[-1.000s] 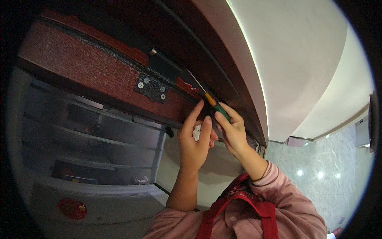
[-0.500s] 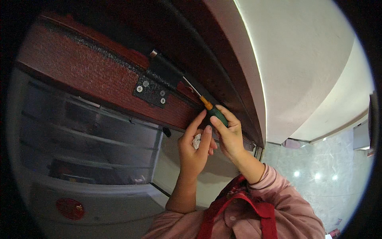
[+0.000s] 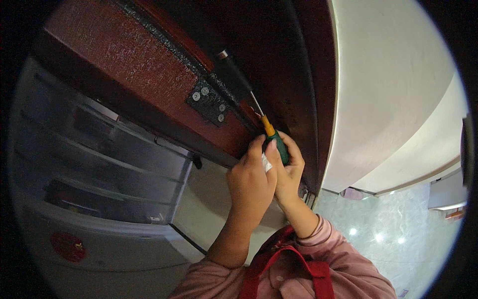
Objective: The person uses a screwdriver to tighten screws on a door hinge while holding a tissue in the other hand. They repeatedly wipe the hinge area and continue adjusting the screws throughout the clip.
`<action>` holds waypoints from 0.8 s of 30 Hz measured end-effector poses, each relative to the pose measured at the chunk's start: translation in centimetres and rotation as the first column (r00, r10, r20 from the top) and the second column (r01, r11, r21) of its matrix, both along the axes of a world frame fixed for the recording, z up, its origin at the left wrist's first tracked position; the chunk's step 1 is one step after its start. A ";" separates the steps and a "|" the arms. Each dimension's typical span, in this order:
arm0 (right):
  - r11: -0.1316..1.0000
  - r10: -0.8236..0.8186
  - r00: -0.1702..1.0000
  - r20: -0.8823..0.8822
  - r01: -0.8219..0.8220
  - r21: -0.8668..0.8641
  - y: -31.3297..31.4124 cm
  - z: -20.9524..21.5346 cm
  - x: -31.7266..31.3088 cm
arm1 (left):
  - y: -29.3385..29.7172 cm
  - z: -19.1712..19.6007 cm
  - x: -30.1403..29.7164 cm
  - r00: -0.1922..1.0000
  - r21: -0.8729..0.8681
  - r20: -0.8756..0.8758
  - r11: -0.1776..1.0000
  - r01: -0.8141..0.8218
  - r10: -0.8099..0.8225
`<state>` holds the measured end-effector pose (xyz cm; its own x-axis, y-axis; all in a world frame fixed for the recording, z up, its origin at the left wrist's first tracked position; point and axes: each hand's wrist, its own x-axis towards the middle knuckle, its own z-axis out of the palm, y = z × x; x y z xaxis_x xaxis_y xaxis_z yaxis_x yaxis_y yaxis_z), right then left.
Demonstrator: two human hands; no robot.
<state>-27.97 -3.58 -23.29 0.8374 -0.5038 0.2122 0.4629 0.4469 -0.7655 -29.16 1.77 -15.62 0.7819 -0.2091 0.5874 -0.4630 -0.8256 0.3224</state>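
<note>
In my right hand (image 3: 291, 174) is a screwdriver (image 3: 281, 149) with a green handle and a yellow collar. Its thin metal shaft points up and left, along the gap beside a dark hinge (image 3: 208, 103) on the reddish-brown wood. Screw heads show on the hinge plate, and a dark barrel (image 3: 236, 72) with a metal end lies next to it. My left hand (image 3: 251, 187) is closed around a crumpled white wad (image 3: 266, 162), perhaps tissue; its fingertips are against the screwdriver handle and my right thumb. Whether the shaft's tip touches anything is unclear.
A reddish-brown wooden frame (image 3: 124, 55) runs diagonally across the upper left. Below it stands a shelved unit (image 3: 114, 159) with a round red sticker (image 3: 68, 246). A pale curved wall (image 3: 383, 84) rises at the right, above a shiny tiled floor (image 3: 368, 239).
The view has shifted, so the hinge sits further right. My left hand has turned and closed in against the screwdriver and my right hand, covering more of the white wad. The screwdriver stands more upright.
</note>
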 end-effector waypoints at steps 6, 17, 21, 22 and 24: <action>0.977 -0.110 0.992 0.068 0.121 -0.176 -1.1 -0.4 0.1 | -2.1 2.0 0.6 0.992 0.100 -0.028 0.988 -0.121 0.124; 0.957 -0.162 0.986 -0.041 0.146 -0.250 -1.4 -0.2 -2.2 | -1.4 1.2 0.8 0.996 -0.020 -0.084 0.999 0.028 -0.030; 0.954 -0.152 0.985 -0.084 0.124 -0.274 -2.3 -1.4 -3.1 | -1.3 -0.5 0.7 0.990 -0.049 -0.109 0.996 0.079 -0.084; 0.957 -0.138 0.986 -0.096 0.108 -0.268 -2.6 -1.8 -3.3 | -1.2 -0.7 0.9 0.989 -0.024 -0.118 0.996 0.084 -0.086; 0.937 -0.165 0.979 -0.123 0.116 -0.331 -3.6 -1.7 -4.6 | -0.8 -1.1 0.4 0.948 -0.174 -0.236 0.969 0.175 -0.214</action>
